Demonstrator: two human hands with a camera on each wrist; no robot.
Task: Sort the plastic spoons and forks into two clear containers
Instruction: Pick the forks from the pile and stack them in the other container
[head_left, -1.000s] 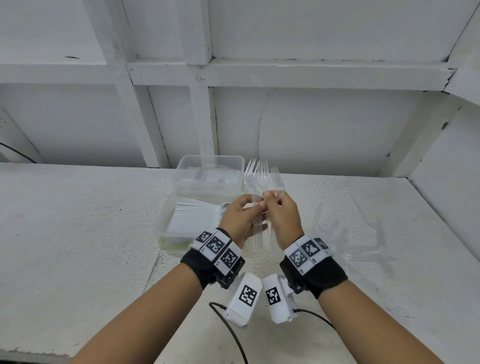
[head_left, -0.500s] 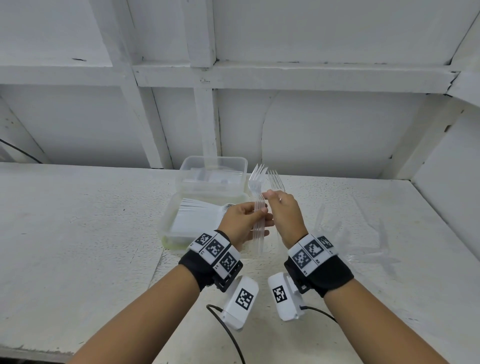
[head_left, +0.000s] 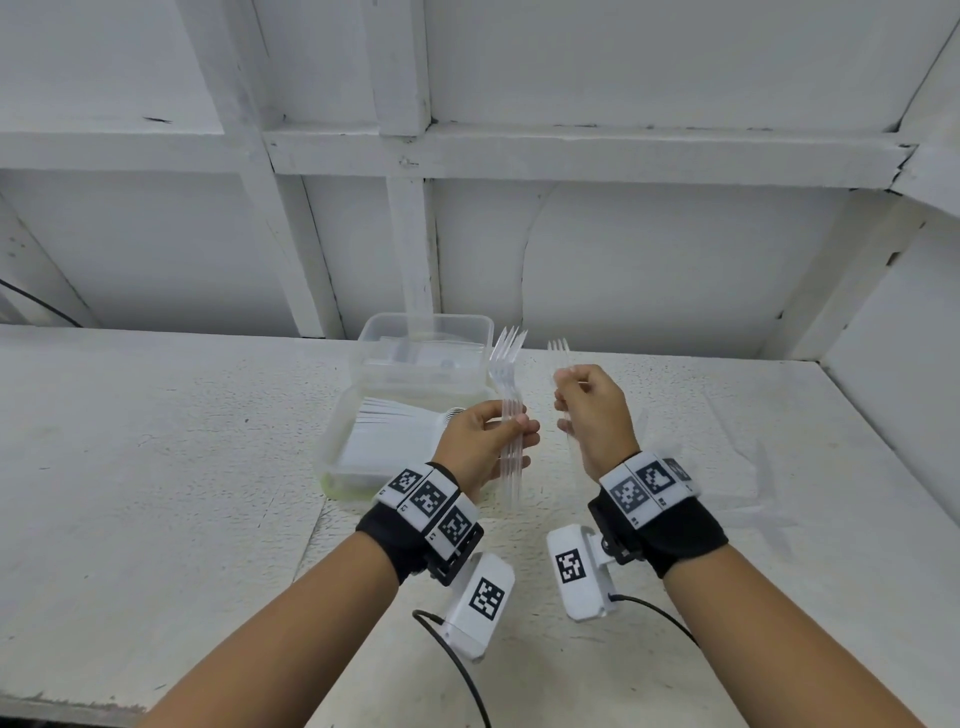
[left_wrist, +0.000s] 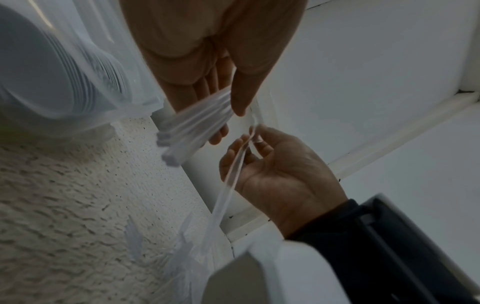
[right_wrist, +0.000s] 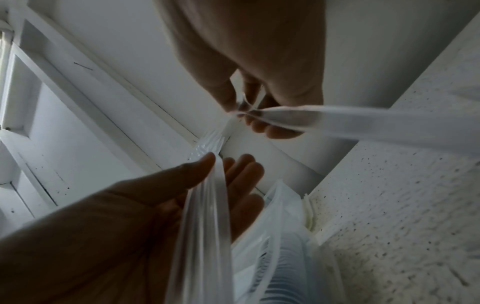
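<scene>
My left hand (head_left: 511, 426) grips a bundle of clear plastic forks (head_left: 508, 395) upright above the table, tines up; the left wrist view shows the bundle's handle ends (left_wrist: 192, 125) between thumb and fingers. To its right, apart from the bundle, my right hand (head_left: 569, 384) pinches a single clear fork (head_left: 560, 347), whose handle crosses the right wrist view (right_wrist: 337, 123). Two clear containers stand behind my left hand: the near container (head_left: 332, 457) holds stacked white cutlery with spoon bowls showing, and the far container (head_left: 426, 325) holds clear pieces I cannot make out.
Several loose clear utensils (head_left: 753, 467) lie on the white table (head_left: 156, 467) to the right of my right hand. A white panelled wall (head_left: 623, 260) rises behind the table and a side wall closes the right end. Black cables trail from both wrist cameras.
Both hands were together on the fork bundle. My right hand has since drawn one fork out and moved it right, while my left hand keeps the rest.
</scene>
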